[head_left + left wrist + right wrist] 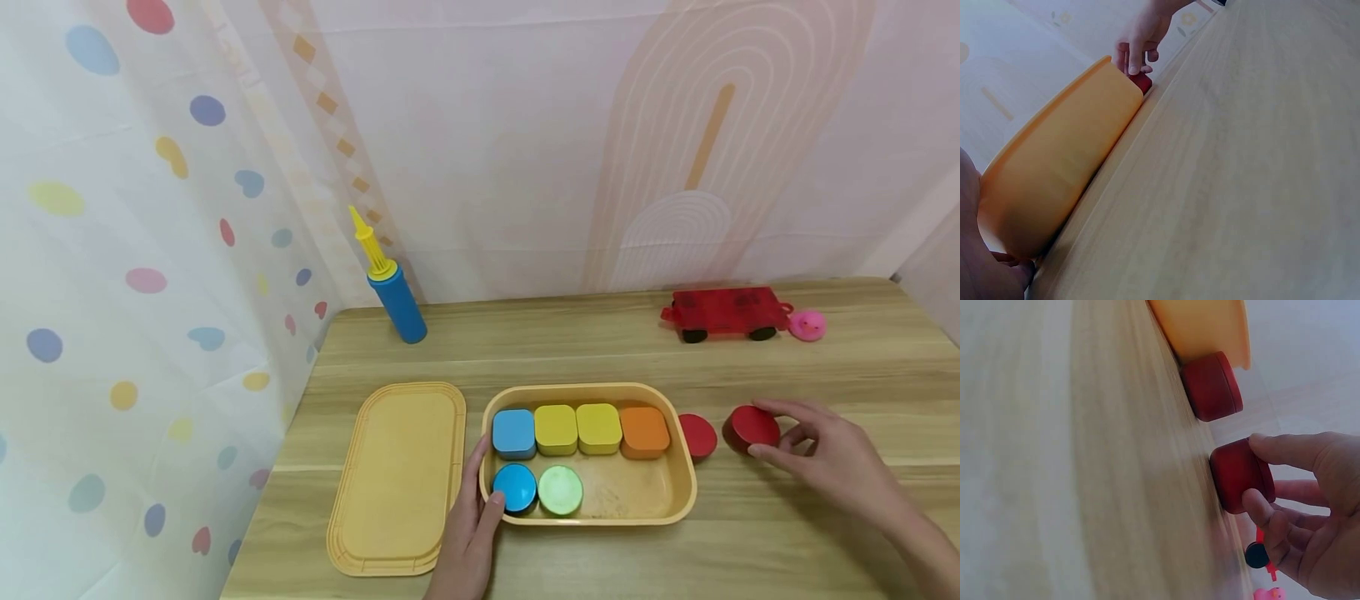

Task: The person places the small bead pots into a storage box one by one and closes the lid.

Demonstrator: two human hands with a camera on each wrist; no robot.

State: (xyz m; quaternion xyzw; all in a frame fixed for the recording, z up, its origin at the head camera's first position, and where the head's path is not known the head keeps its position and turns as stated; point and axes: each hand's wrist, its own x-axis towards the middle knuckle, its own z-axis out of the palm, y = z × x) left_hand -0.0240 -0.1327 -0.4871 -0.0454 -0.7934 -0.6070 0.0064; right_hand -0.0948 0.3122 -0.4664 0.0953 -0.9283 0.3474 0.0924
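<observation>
My right hand (828, 454) pinches a red round lidded tub (752, 429) between thumb and fingers; the right wrist view shows its base at or close to the table. Just left of it, another red tub (697, 437) sits against the right end of a yellow-orange plastic box (630, 500). My left hand (471, 533) grips the box's left front corner, thumb at the rim. Inside, the back row has a blue square tub (513, 433), two yellow ones (556, 429) and an orange one (645, 432). A blue round tub (515, 487) and a pale green one (561, 490) are in front.
A yellow-orange lid (397, 483) lies flat left of the box. Behind it stands a blue and yellow hand pump (397, 304) near the wall. A red toy wagon (726, 312) and a small pink toy (808, 325) are at the back right of the wooden table (540, 350).
</observation>
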